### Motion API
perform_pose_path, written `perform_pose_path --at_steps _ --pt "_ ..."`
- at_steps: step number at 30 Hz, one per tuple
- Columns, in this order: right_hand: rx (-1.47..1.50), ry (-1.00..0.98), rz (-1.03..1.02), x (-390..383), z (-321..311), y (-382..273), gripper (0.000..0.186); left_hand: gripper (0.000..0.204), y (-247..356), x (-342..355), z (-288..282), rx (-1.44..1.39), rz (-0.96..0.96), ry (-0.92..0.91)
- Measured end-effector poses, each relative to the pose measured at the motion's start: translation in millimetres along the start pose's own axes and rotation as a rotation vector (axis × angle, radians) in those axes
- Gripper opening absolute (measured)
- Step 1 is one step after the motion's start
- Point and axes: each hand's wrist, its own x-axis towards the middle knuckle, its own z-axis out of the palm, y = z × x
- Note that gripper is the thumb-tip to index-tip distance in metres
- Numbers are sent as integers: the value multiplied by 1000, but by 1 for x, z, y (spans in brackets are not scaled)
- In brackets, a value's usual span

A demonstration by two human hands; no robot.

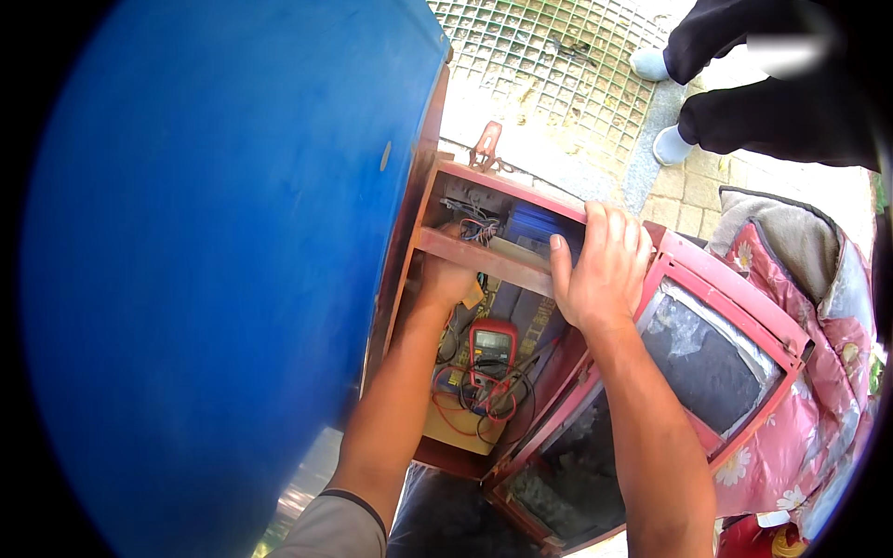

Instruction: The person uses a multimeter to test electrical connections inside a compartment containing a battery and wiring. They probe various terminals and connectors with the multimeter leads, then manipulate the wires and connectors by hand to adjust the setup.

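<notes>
My left hand [446, 272] reaches into a red metal compartment [502, 181], passing beneath its crossbar [488, 259]. Its fingers are hidden behind the bar, close to a bundle of thin wires [476, 223]. A small yellow-orange piece [473, 295] shows beside that hand. My right hand [603, 270] rests over the compartment's right rim, fingers stretched out and thumb apart. Between my forearms, a red multimeter [492, 344] with a grey display lies inside on blue and yellow printed material. Red and black test leads [484, 395] curl over its lower end. A blue block [535, 226] sits behind the crossbar.
A large blue panel [223, 232] stands along the left. The red framed door [716, 344], with dark panes, spreads to the right beside a pink flowered quilted cover [772, 446]. Green mesh [558, 56] covers ground at the back. Another person's legs [753, 112] are at upper right.
</notes>
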Motion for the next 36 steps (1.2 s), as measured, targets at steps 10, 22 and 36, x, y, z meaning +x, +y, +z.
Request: perform_pose_path --at_steps 10,22,36 --pt "-45 62 -31 -5 2 -3 60 32 20 -44 25 1 48 259" --pt "-90 160 -70 -5 15 6 52 66 42 -102 40 107 60 238" --pt "-141 188 -105 -5 22 14 52 88 62 -126 44 293 173 218"
